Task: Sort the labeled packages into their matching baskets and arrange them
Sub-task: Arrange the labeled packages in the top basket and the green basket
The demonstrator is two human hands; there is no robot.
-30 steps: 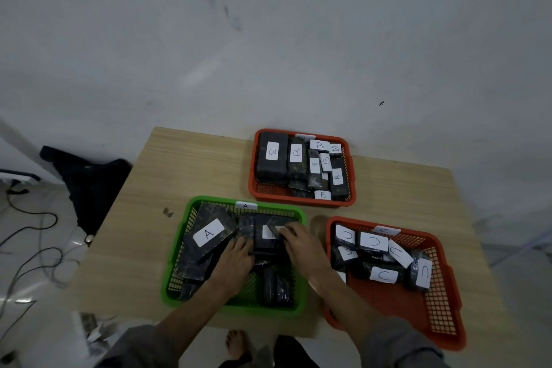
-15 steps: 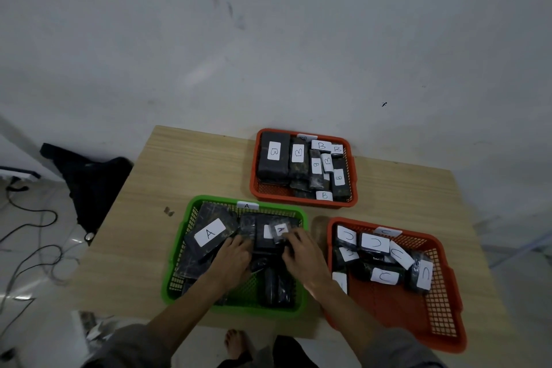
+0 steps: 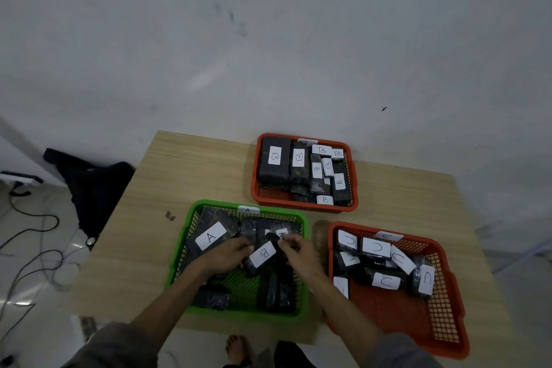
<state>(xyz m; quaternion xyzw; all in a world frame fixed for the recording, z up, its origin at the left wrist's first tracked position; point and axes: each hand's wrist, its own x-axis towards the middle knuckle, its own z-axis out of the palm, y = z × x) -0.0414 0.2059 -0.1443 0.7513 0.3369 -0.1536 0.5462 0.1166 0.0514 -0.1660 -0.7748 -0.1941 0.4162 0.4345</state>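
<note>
Both hands on a B package over the green A basket!
The left hand (image 3: 230, 254) and right hand (image 3: 295, 251) pinch the B-labelled package (image 3: 263, 254) by its ends above the green basket (image 3: 179, 251); the far orange basket (image 3: 254, 188) holds the B packages.

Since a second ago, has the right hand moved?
Yes. The right hand has lifted a B package up from among the packages in the green basket.
</note>
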